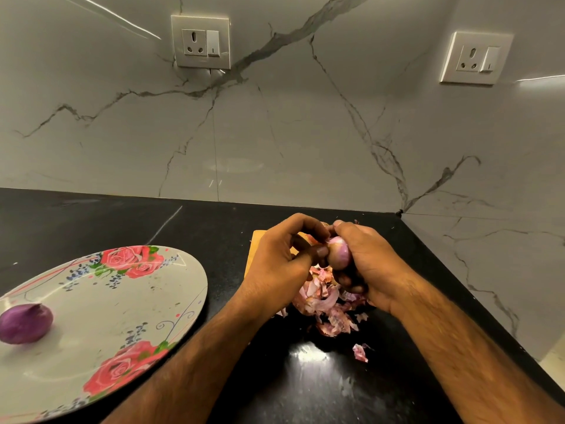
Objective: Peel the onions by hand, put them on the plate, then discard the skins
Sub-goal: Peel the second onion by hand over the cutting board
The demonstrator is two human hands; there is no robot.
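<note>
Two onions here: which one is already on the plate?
The dark purple onion at the floral plate's left edge. The paler one is off the plate, gripped in the right hand over the skins.

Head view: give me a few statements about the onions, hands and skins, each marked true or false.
1. A purple onion lies on the floral plate. True.
2. The right hand grips the held onion. True.
3. The skins are piled on the plate. False: they lie on the black counter, below the hands.
4. The left hand rests flat on the counter. False: its fingers are curled, pinching at the held onion.
5. A plug sits in the wall socket. False: it is empty.
</note>
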